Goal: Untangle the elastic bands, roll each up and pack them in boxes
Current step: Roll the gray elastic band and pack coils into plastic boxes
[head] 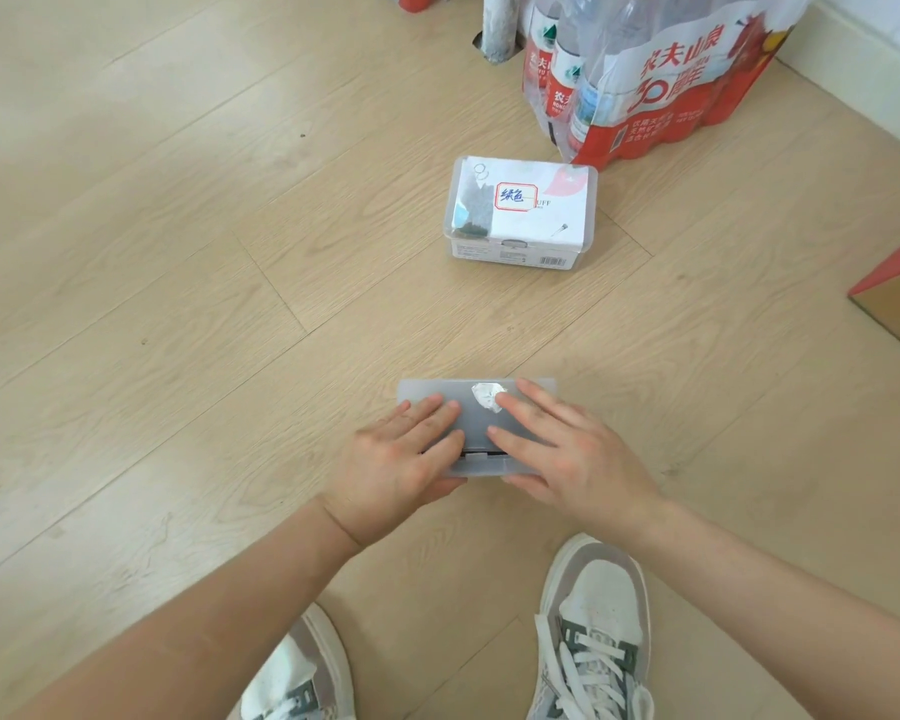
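A pale wooden floor (178,252) fills the view. At about 6 o'clock from the centre, the left hand (401,459) lies flat with fingers spread on the left half of a small frosted box (476,407), pressing on its lid rather than gripping it. The box sits on the floor, its lid down, with a crumpled white scrap (487,396) stuck on top; something dark shows at the front seam, too small to tell what. The right hand (557,449) rests flat and open on the right half of the same lid, fingertips beside the scrap. At 12 o'clock from this box, well apart, stands a clear lidded box (520,215) with a handwritten label. At 1 o'clock is a pack of water bottles (645,70). Two sneakers (593,626) show at the bottom edge.
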Action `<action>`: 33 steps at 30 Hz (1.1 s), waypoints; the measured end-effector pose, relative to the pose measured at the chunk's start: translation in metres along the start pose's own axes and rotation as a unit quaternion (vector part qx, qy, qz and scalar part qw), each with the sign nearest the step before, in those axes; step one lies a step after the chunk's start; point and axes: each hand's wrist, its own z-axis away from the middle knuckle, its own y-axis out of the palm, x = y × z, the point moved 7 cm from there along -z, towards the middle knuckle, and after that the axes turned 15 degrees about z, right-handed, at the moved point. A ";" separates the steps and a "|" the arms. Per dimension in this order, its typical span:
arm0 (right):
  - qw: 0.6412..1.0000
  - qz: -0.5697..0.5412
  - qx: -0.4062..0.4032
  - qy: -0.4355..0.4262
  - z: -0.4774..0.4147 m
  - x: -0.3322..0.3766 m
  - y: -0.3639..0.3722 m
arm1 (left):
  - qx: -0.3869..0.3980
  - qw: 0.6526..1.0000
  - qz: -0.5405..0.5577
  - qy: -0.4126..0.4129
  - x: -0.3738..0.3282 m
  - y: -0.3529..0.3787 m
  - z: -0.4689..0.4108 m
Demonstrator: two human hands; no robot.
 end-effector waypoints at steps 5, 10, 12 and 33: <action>0.997 0.010 -0.076 -0.003 0.005 0.000 -0.004 | -0.017 1.000 0.010 -0.014 -0.003 -0.003 -0.001; 0.989 0.049 -0.142 -0.015 0.008 0.003 -0.009 | -0.009 1.000 0.013 -0.021 -0.005 -0.001 0.001; 0.984 0.073 -0.165 -0.014 0.009 0.007 -0.009 | 0.002 0.999 0.020 -0.037 -0.006 0.000 0.002; 0.998 0.008 0.058 0.035 0.003 -0.038 -0.005 | 0.200 0.972 0.023 -0.118 0.031 0.006 -0.019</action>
